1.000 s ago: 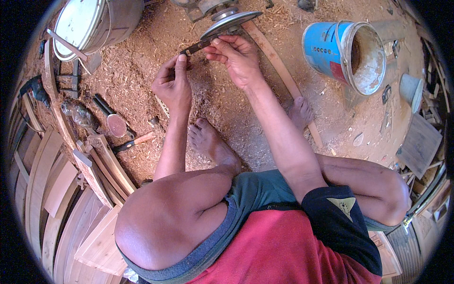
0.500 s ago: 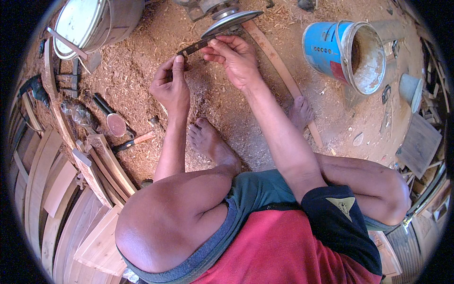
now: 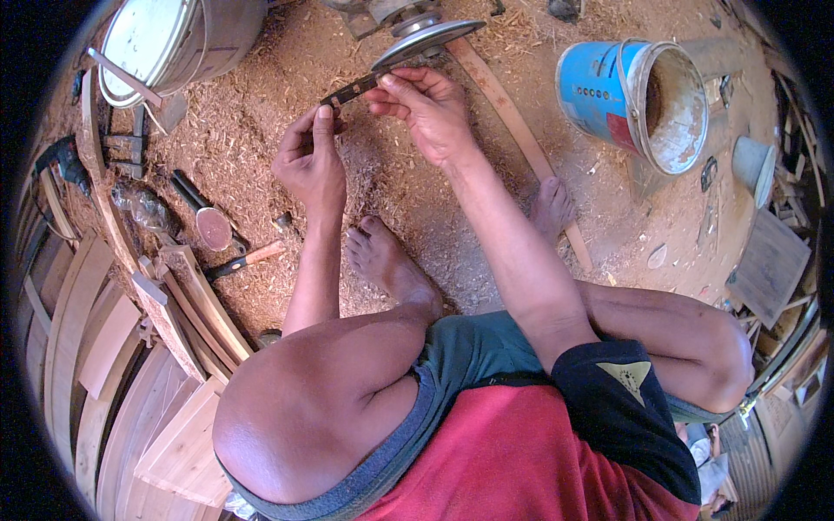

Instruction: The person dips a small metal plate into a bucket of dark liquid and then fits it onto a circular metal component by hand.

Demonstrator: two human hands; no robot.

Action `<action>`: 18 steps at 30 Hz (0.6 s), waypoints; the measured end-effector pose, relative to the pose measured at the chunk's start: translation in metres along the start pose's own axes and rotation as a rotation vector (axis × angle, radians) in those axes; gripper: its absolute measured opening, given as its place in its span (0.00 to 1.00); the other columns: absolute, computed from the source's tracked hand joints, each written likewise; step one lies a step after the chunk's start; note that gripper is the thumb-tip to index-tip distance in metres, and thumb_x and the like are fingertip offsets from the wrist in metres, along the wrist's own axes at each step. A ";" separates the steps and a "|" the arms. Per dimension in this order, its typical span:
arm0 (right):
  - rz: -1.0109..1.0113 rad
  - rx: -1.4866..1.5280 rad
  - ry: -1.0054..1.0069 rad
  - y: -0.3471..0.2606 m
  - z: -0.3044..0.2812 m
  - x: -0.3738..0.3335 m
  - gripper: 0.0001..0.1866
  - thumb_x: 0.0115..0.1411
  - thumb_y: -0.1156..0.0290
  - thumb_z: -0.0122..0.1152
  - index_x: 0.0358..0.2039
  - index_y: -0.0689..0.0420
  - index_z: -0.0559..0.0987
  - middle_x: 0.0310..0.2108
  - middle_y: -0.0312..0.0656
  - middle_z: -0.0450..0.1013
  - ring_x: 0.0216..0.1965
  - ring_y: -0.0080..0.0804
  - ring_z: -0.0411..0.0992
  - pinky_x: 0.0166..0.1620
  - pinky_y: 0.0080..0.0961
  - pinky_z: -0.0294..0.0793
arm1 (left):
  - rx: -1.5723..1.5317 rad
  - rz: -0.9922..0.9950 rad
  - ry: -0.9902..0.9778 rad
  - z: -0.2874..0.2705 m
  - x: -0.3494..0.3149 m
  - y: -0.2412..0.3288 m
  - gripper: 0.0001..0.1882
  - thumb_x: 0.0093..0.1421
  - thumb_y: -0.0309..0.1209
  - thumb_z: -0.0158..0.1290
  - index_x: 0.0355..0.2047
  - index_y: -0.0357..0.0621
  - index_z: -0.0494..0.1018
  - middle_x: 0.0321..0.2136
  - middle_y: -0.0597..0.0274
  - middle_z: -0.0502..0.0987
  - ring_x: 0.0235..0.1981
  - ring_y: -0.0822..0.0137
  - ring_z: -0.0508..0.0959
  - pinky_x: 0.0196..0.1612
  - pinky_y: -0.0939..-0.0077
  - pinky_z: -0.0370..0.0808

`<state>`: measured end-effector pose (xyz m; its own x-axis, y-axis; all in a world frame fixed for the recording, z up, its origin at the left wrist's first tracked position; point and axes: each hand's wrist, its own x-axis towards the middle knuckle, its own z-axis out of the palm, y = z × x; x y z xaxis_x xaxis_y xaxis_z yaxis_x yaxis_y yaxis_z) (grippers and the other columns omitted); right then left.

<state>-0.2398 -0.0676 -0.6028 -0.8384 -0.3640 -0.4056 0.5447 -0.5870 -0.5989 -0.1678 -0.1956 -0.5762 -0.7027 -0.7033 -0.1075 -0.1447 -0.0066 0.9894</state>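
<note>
Little has shifted since the earlier frames: both hands remain at the same spot on the far side of the scene, and the thin dark metal strip (image 3: 349,90) between them lies at much the same slant.

Head view: the left hand (image 3: 308,161) is raised with its fingers curled and its thumb pressed up against the left, lower end of the strip, pinching that end. The right hand (image 3: 426,108) sits just to the right and slightly farther, its fingertips closed on the strip's other end. The strip thus spans the small gap between the two hands, tilted so that its right end points toward the grey round disc (image 3: 426,39) of a machine at the far edge, which it nearly meets; whether it touches the disc cannot be told.

Sawdust and wood shavings (image 3: 261,113) cover the ground under the hands. A bare foot (image 3: 387,260) rests near the left forearm. To the far right lies a blue bucket (image 3: 608,91) on its side, mouth facing right. A long curved wooden slat (image 3: 521,139) runs from the disc toward the near right. On the left lie a hammer (image 3: 243,260), a dark-handled round tool (image 3: 204,217), and stacked curved wooden pieces (image 3: 104,347). A pale drum (image 3: 174,39) stands at far left.
</note>
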 end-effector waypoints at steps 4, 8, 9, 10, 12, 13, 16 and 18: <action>0.000 0.008 0.011 -0.001 0.002 -0.001 0.05 0.60 0.79 0.57 0.38 0.62 0.76 0.36 0.47 0.76 0.38 0.40 0.78 0.38 0.31 0.82 | -0.002 -0.010 -0.003 0.000 0.000 0.002 0.08 0.61 0.27 0.56 0.36 0.33 0.78 0.28 0.59 0.80 0.28 0.73 0.79 0.35 0.80 0.77; -0.006 -0.006 0.010 0.001 0.006 0.000 0.06 0.60 0.78 0.58 0.38 0.62 0.76 0.36 0.47 0.76 0.37 0.40 0.79 0.38 0.31 0.82 | -0.009 -0.014 0.005 -0.003 0.001 0.003 0.09 0.60 0.28 0.57 0.36 0.33 0.78 0.29 0.57 0.80 0.29 0.71 0.79 0.35 0.78 0.76; -0.007 -0.006 0.009 0.002 0.009 0.000 0.06 0.60 0.78 0.58 0.38 0.62 0.76 0.36 0.47 0.76 0.37 0.40 0.79 0.38 0.31 0.82 | -0.010 -0.012 0.005 -0.006 0.002 0.004 0.09 0.60 0.28 0.57 0.36 0.33 0.78 0.29 0.57 0.80 0.29 0.71 0.79 0.35 0.78 0.76; 0.007 -0.051 0.014 0.004 0.016 0.000 0.06 0.60 0.78 0.59 0.38 0.62 0.75 0.36 0.47 0.77 0.36 0.40 0.79 0.37 0.30 0.82 | 0.002 -0.003 0.022 -0.011 0.002 0.003 0.09 0.61 0.28 0.56 0.36 0.33 0.78 0.29 0.58 0.80 0.29 0.72 0.78 0.35 0.80 0.76; 0.056 -0.202 -0.057 0.005 0.035 -0.006 0.08 0.59 0.77 0.61 0.38 0.63 0.76 0.34 0.47 0.77 0.35 0.37 0.79 0.37 0.29 0.82 | 0.033 0.005 0.089 -0.035 -0.001 0.001 0.08 0.62 0.28 0.55 0.36 0.34 0.77 0.30 0.59 0.80 0.30 0.73 0.78 0.35 0.81 0.75; 0.082 -0.306 -0.136 0.006 0.050 -0.011 0.08 0.58 0.76 0.62 0.37 0.63 0.76 0.33 0.48 0.78 0.34 0.35 0.79 0.36 0.27 0.81 | 0.049 0.009 0.136 -0.055 -0.006 0.000 0.09 0.62 0.29 0.55 0.37 0.34 0.77 0.30 0.59 0.79 0.30 0.73 0.77 0.34 0.81 0.75; 0.000 -0.557 -0.347 0.018 0.081 -0.023 0.08 0.54 0.74 0.66 0.33 0.63 0.79 0.32 0.45 0.78 0.31 0.26 0.78 0.34 0.21 0.78 | 0.007 0.002 0.286 -0.093 -0.024 0.008 0.09 0.62 0.28 0.54 0.40 0.35 0.75 0.34 0.59 0.77 0.33 0.72 0.75 0.36 0.81 0.74; -0.259 -0.555 -0.454 0.036 0.096 -0.027 0.09 0.50 0.74 0.68 0.31 0.62 0.79 0.28 0.39 0.77 0.30 0.22 0.75 0.34 0.21 0.76 | 0.119 0.045 0.388 -0.101 -0.030 0.032 0.10 0.63 0.28 0.54 0.41 0.35 0.73 0.35 0.59 0.76 0.33 0.71 0.75 0.35 0.79 0.73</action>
<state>-0.1994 -0.1483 -0.5466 -0.8016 -0.5959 0.0470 0.1588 -0.2881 -0.9443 -0.0811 -0.2464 -0.5319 -0.3984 -0.9172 0.0033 -0.2153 0.0970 0.9717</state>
